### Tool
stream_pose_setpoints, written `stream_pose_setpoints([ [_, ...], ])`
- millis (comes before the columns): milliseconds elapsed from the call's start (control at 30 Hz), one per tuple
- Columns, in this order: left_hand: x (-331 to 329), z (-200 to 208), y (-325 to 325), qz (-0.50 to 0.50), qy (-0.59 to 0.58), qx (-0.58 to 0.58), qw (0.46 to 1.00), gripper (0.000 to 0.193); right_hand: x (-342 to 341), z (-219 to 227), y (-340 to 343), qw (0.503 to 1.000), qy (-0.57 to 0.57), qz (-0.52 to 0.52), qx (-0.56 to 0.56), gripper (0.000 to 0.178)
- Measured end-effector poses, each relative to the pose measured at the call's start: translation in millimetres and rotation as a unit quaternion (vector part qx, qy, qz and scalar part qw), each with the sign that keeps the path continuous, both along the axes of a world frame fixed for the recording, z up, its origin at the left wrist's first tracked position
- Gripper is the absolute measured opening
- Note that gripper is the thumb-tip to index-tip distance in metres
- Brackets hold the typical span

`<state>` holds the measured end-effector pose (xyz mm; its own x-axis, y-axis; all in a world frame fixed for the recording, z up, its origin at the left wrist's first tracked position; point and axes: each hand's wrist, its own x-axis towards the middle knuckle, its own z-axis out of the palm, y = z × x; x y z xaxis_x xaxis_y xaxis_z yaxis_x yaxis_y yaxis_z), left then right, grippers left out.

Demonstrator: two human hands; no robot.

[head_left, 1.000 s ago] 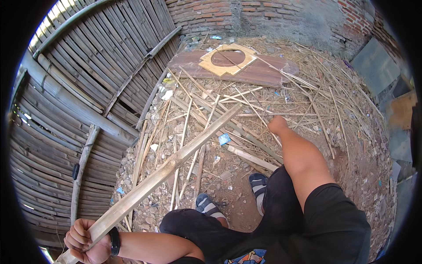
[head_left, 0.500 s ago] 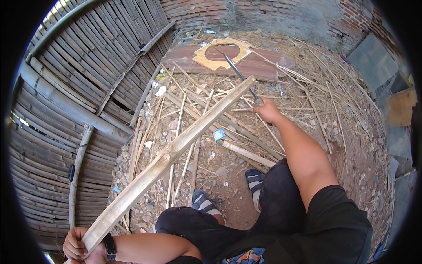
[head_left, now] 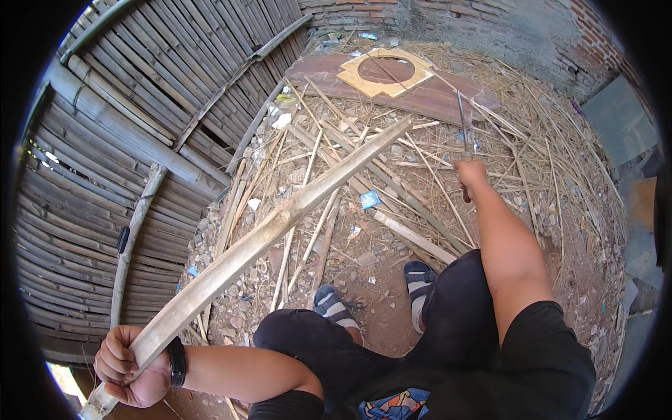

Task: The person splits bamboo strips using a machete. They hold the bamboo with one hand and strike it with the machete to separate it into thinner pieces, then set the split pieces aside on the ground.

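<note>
A long split length of bamboo [head_left: 231, 262] slants from the lower left up to the middle of the view, its pale inner side facing up with a node partway along. Near its lower end my left hand [head_left: 129, 367] is closed round it. My right hand [head_left: 470, 175] grips the handle of a long-bladed knife [head_left: 460, 119]. The blade points up and away, to the right of the bamboo's far end and apart from it. Behind the bamboo, thin bamboo strips [head_left: 420, 199] lie scattered on the ground.
A bamboo slat wall [head_left: 91, 231] runs along the left. At the back, a yellow frame with a round hole [head_left: 350, 70] lies on a brown board [head_left: 315, 77] before a brick wall [head_left: 483, 42]. Grey panels [head_left: 616, 119] lean at the right. My sandalled feet [head_left: 336, 308] stand on stony ground.
My right hand has swung the knife to the right, away from the bamboo's far end, and its blade now stands more upright. My left hand still holds the bamboo. The view has shifted slightly.
</note>
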<state>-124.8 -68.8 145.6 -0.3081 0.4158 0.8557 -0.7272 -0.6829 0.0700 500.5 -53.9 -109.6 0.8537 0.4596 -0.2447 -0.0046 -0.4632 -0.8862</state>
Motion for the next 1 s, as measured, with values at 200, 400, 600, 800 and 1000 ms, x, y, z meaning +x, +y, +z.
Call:
stream_pose_setpoints([
  [200, 29.6, -0.8, 13.0, 0.03, 0.044, -0.009, 0.999, 0.034, -33.0, 35.5, 13.2, 0.989, -0.086, 0.118, 0.035, 0.037],
  [400, 33.9, 1.9, 5.6, -0.015, 0.082, -0.006, 0.997, 0.033, -116.6, 113.4, 16.2, 0.919, -0.038, 0.392, 0.004, 0.049],
  [600, 40.7, 5.3, 5.1, 0.024, 0.075, 0.019, 0.997, 0.036, -206.7, 142.1, -4.4, 0.75, -0.169, 0.638, 0.044, 0.04],
  [800, 33.0, 7.0, -2.2, -0.033, 0.102, 0.062, 0.992, 0.039, -201.9, 115.9, 1.2, 0.729, -0.202, 0.654, -0.006, 0.043],
  [1000, 42.1, 0.2, 15.1, -0.104, 0.15, 0.058, 0.981, 0.039, -199.6, 117.3, 0.7, 0.709, -0.175, 0.682, -0.039, 0.048],
])
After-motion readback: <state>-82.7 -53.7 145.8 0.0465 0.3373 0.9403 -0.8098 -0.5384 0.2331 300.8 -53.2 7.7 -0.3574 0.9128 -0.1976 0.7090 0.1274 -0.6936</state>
